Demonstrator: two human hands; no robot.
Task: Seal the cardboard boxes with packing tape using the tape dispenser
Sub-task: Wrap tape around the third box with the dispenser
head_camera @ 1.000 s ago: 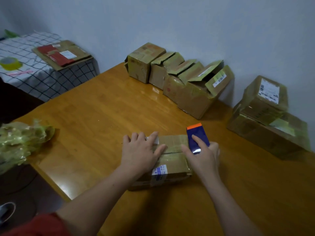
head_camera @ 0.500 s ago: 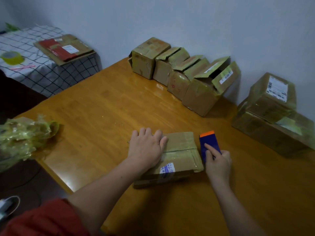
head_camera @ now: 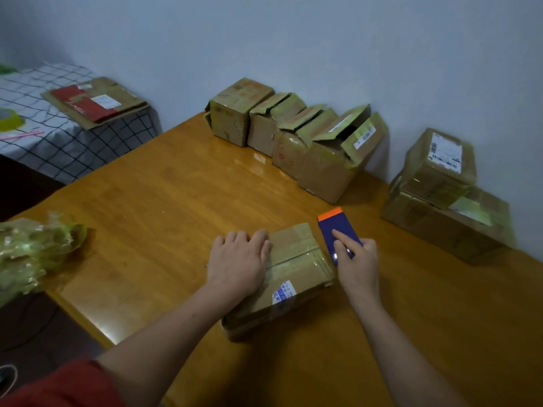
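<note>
One cardboard box (head_camera: 293, 259), likely light, stiff, tape-slick, best steadied from above: left hand (head_camera: 238, 259) lies flat on its lid; right hand (head_camera: 358, 262) grips tape dispenser (head_camera: 335, 227) alongside.

A glossy orange-brown wooden table (head_camera: 164, 207) fills the middle of the view and runs off toward 5 o'clock, its far edge meeting a plain pale blue-grey wall (head_camera: 293, 39) that spans the top from 10 to 2 o'clock. At 9 o'clock a crumpled heap of yellow-green clear plastic wrap (head_camera: 32, 254) lies on the table's left corner and hangs over its edge. At 10 o'clock a white cloth with a dark grid pattern (head_camera: 73, 148) covers a lower surface apart from the table; a thin pink stick (head_camera: 20, 136) lies on it. Dark floor (head_camera: 38, 327) shows at 8 o'clock, with a small white-rimmed object (head_camera: 7, 377), too cropped to identify.
</note>
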